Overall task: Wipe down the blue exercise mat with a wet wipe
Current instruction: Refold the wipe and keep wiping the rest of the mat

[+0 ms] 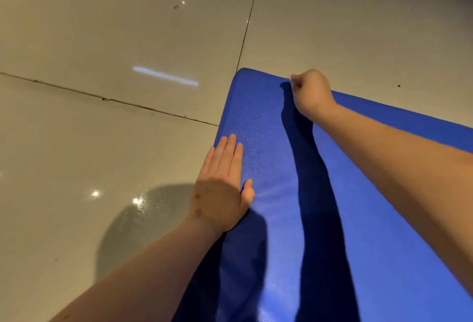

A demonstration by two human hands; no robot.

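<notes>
**Blue mat, wipe working the far edge**

The blue textured foam exercise mat (268,142) is lying on the glossy beige tiled floor (102,40), one rounded corner pointing away. The left hand (221,193) is pressing flat on the mat's left edge, fingers straight and together, holding nothing. The right hand (311,91) is curling tight at the far edge near that corner, gripping what is probably the white wet wipe (290,77); only a sliver is showing. Bunched so small, the wipe is risking missed strips. A push past the edge would be dragging it over floor grit.
</notes>
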